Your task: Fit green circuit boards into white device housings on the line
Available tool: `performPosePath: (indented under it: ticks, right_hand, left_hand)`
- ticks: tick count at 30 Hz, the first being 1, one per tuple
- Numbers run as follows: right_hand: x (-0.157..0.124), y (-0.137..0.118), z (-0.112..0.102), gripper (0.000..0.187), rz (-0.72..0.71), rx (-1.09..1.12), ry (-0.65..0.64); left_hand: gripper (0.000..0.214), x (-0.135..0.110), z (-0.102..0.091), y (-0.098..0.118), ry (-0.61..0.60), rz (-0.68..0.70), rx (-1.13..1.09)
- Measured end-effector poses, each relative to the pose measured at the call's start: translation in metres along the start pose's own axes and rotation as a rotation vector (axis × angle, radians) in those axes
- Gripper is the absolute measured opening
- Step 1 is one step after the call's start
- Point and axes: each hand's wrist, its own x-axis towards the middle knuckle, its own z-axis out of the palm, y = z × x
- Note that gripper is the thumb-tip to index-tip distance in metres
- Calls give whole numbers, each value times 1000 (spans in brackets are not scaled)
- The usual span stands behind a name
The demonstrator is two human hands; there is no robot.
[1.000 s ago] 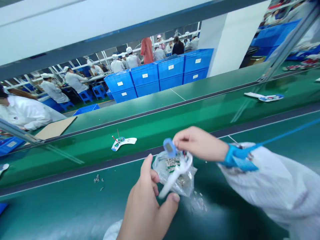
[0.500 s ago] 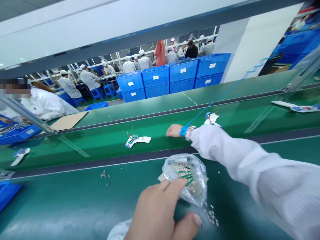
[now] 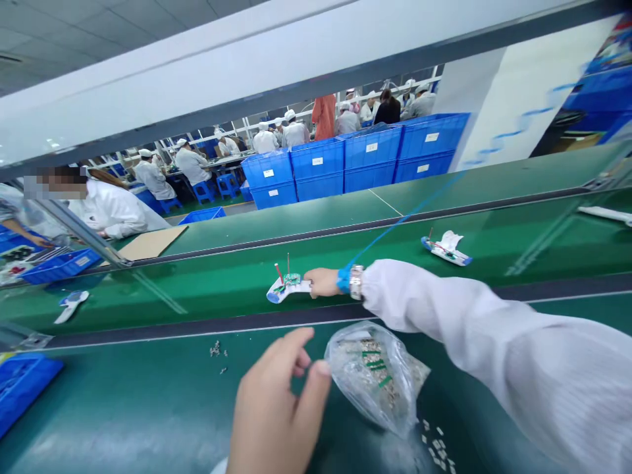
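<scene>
My right hand [image 3: 326,282] stretches over the sunken green belt, its fingers closed on the handle end of a white gun-shaped housing half [image 3: 297,288]. A green circuit board with red and dark wires standing up sits in that housing. Around the right wrist are a metal watch and a blue strap with a coiled cord. My left hand [image 3: 279,401] is open above the near work surface, thumb and fingers apart and nothing between them. Just right of it lies a clear plastic bag [image 3: 345,378] of small pale parts and green strips.
Loose pale pieces [image 3: 437,451] lie beside the bag, and small metal bits [image 3: 216,349] to the left. Other housings [image 3: 447,250] rest along the belt. A blue bin [image 3: 29,388] stands at left. Overhead runs a white beam [image 3: 247,72]. Co-workers sit beyond stacked blue crates [image 3: 316,174].
My right hand has moved left along the belt and closed on the housing's handle. My left hand has drawn back leftward from over the bag. The view has shifted slightly.
</scene>
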Motion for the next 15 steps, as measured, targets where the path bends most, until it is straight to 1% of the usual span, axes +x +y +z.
performPosePath:
  ticks: [2,3,4,5,6,7,8,10,11,12,13,15]
  right_hand:
    - [-35,0,-12,24,-47,137,-75]
    - [-55,0,-16,25,-87,212,-100]
    - [-75,-1,-18,28,-129,286,-116]
    - [-95,-2,-19,34,-169,357,-134]
    - [-114,-2,-17,41,-207,415,-153]
    - [-131,-1,-14,48,-243,499,-187]
    - [-146,0,-10,52,-265,655,-258]
    - [-168,2,3,55,-263,823,-370]
    - [-176,3,11,56,-245,885,-393]
    - [-182,4,18,56,-218,931,-394]
    - [-186,4,25,56,-187,981,-379]
    - [-192,4,38,55,-140,1071,-342]
  left_hand:
    - [30,3,-1,-2,172,-136,-42]
    - [32,4,-1,-2,222,-184,-76]
    - [34,5,0,-1,244,-220,-123]
    - [37,6,2,0,238,-242,-182]
    - [38,6,4,3,192,-240,-254]
    - [39,5,7,7,119,-210,-335]
    - [39,4,10,12,30,-166,-420]
    - [37,-1,15,24,-140,-88,-575]
    - [36,-4,18,29,-197,-72,-629]
    - [35,-7,20,34,-225,-81,-665]
    - [34,-10,21,38,-223,-112,-681]
    - [33,-16,21,43,-188,-222,-674]
